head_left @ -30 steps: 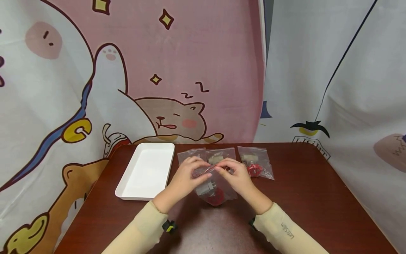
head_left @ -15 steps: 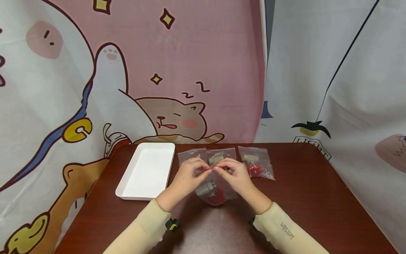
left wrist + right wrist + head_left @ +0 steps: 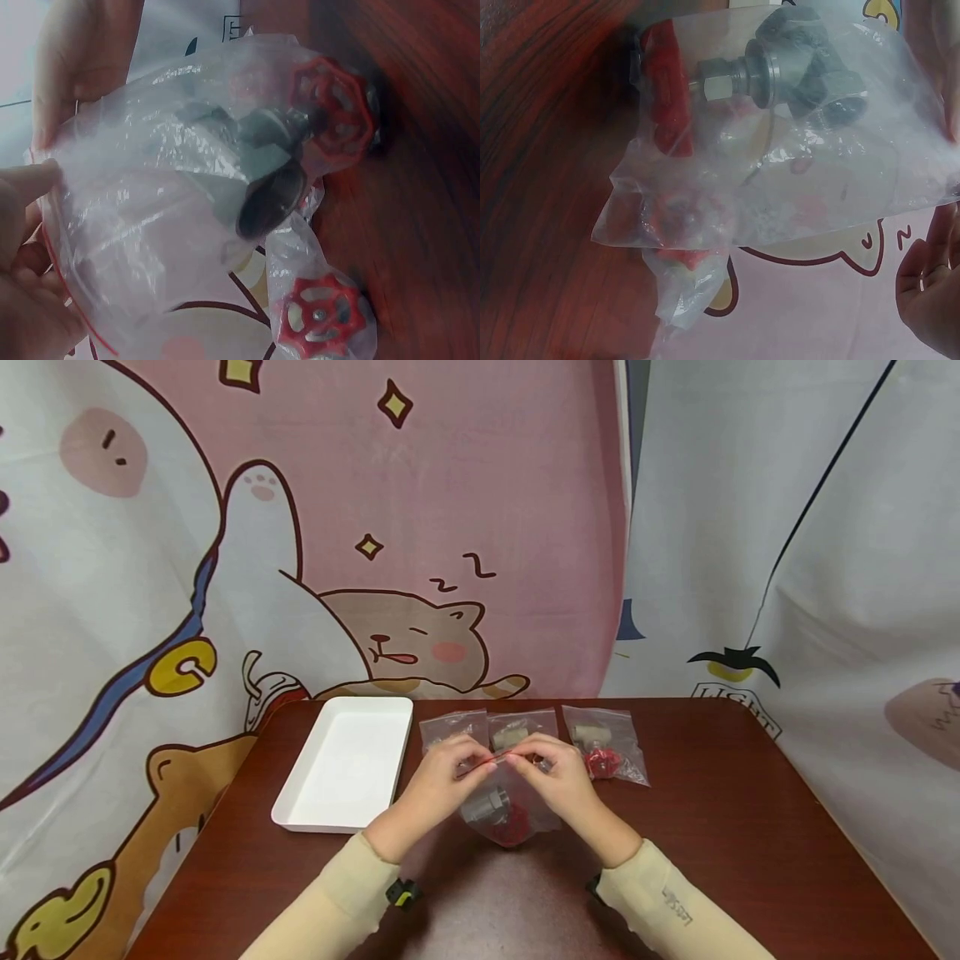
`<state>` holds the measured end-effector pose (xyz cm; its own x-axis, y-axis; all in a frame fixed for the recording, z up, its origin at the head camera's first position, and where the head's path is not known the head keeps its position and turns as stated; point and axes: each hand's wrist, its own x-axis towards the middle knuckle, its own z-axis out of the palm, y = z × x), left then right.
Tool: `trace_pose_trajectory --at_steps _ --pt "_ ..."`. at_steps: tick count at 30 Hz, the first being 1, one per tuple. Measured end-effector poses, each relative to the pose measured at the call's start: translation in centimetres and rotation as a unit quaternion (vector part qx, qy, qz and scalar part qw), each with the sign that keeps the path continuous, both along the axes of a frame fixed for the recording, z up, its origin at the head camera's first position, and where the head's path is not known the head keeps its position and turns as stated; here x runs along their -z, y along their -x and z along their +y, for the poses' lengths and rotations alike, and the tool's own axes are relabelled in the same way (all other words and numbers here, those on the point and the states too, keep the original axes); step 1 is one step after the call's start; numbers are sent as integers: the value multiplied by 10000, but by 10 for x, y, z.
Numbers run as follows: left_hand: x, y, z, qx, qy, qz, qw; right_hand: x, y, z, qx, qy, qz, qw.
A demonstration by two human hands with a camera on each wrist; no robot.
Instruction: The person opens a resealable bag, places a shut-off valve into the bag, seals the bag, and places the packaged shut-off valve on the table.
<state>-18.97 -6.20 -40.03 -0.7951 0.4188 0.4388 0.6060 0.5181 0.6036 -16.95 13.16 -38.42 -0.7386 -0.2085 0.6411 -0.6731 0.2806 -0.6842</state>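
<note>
My left hand (image 3: 442,781) and right hand (image 3: 555,777) pinch the top edge of a clear zip bag (image 3: 534,818), their fingertips almost meeting. The bag hangs below them, above the table. A red line runs along its zip edge in the left wrist view. Inside is a grey metal valve (image 3: 802,82) with a red handwheel (image 3: 334,109); the handwheel lies towards the bag's bottom. From the head view I cannot tell whether the zip is closed.
Behind my hands lie bagged items: a left bag (image 3: 453,723), a middle bag (image 3: 540,723), and a right bag (image 3: 632,752) with another red handwheel. A white tray (image 3: 341,768) stands left on the brown table (image 3: 720,827). A printed cloth (image 3: 525,527) hangs behind.
My left thumb and fingers have drawn together on the bag's top edge, near the right fingertips. The valve in the bag has turned slightly. The tray and other bags have stayed put.
</note>
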Motion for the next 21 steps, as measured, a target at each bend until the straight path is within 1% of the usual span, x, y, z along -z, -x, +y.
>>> trace_pose_trajectory --at_steps 5,8,11,17,21 --pt "3 0 -8 -30 79 -134 9999 1 0 1 171 -26 -52 9998" --pt "6 1 -10 18 -7 -134 9999 1 0 2 241 -47 -95 9997" --pt "8 1 -10 55 -113 -93 9999 1 0 2 217 -47 -118 9997" --pt "9 2 -8 -66 -248 -36 9997 1 1 1 146 10 -142 9998" --pt "10 2 -7 -46 -335 45 9994 1 0 1 162 5 -149 9998"
